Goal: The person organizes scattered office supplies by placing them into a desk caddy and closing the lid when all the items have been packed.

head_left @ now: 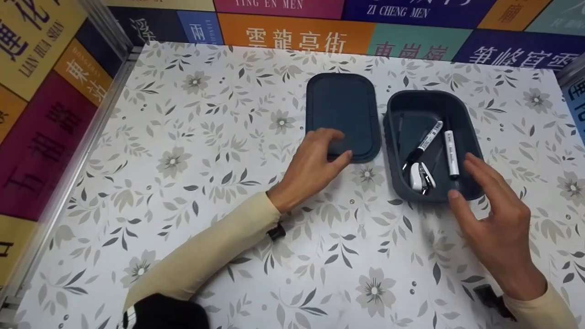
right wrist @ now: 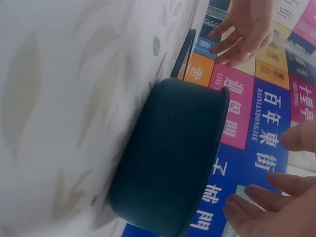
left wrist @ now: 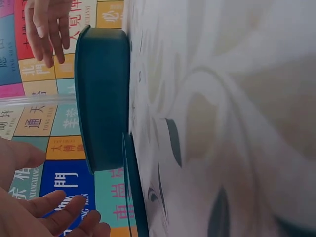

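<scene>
A dark blue rectangular box [head_left: 396, 183] stands uncovered on the table. Inside lie a white marker [head_left: 451, 153], a black-and-white pen [head_left: 428, 137] and a small white stapler [head_left: 417, 177]. The box's flat lid [head_left: 340, 103] rests on the table just left of it. My left hand [head_left: 317, 157] hovers over the lid's near edge, fingers loosely bent and holding nothing; the left wrist view shows it raised off the lid [left wrist: 134, 187]. At the near right corner of the box, my right hand [head_left: 498, 224] is spread, thumb and fingers apart, with nothing between them.
A white tablecloth [head_left: 256, 183] with grey flowers and leaves covers the table. Colourful panels [head_left: 292, 34] with large lettering stand along the far edge, and more panels [head_left: 45, 137] line the left side. A black object [head_left: 164, 313] shows at the bottom left by my sleeve.
</scene>
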The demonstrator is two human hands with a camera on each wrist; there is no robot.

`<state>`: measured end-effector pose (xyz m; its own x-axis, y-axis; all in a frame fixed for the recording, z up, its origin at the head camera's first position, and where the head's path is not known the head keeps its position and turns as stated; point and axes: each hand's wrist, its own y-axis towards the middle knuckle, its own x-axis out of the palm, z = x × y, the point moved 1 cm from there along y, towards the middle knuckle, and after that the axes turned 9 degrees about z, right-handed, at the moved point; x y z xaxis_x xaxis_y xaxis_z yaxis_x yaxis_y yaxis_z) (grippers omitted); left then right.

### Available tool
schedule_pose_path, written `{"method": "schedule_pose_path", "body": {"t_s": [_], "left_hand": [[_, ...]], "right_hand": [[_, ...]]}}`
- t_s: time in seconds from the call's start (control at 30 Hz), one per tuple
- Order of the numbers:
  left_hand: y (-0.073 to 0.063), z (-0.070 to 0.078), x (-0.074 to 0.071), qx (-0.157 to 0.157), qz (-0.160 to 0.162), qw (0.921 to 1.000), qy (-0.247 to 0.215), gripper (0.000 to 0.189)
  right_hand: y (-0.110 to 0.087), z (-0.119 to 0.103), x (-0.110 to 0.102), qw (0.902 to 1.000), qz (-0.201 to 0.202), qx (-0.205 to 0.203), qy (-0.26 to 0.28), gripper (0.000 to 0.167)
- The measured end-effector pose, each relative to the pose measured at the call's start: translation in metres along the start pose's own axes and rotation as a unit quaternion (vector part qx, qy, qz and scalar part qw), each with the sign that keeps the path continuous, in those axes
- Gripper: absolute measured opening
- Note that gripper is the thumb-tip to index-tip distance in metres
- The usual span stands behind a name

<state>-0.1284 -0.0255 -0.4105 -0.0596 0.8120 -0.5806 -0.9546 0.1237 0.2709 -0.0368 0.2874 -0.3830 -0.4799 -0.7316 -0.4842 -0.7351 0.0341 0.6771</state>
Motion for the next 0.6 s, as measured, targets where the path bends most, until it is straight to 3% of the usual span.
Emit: {"method": "schedule_pose_path", "body": {"t_s": [0.23, 0.6], "left_hand": [[-0.007, -0.006, -0.01, 0.004, -0.005, 0.9998, 0.021, 0.046], [-0.017, -0.017, -0.026, 0.0, 0.007, 0.999, 0.043, 0.049]], "right_hand": [[-0.001, -0.013, 0.011, 0.9991, -0.005, -0.043, 0.002, 0.055], [-0.002, -0.037, 0.028, 0.9955, -0.016, -0.053, 0.078, 0.048]]}}
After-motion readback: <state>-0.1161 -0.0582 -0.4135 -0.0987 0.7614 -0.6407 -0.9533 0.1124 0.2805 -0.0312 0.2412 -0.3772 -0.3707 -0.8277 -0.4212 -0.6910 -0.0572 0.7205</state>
